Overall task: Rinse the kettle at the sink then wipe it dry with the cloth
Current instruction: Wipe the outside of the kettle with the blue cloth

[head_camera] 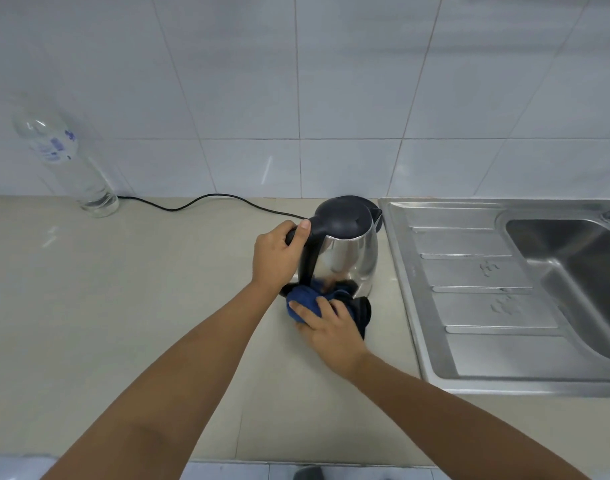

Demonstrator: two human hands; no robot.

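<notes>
left fingers: we see them wrapped tight round the black handle (305, 252) of the kettle (348, 251), thumb lying on the handle's top.
left hand (279, 256): a closed grasp, arm reaching in from lower left.
right fingers: spread a little and pressed down on the bunched blue cloth (305, 301).
right hand (329, 329): palm down over the cloth, which touches the kettle's lower steel wall.
kettle axis: upright, long axis vertical, perhaps tipped slightly; we cannot tell whether its base lies flat, since the cloth hides it.
kettle facing: spout (376, 216) toward the sink, handle toward the left, black lid shut.
kettle place: on the beige counter (123, 306), just beside the draining board (476, 289).
sink (573, 271): steel basin at far right.
cord (206, 200): black, along the wall.
bottle (68, 161): clear plastic, well apart at left.
</notes>
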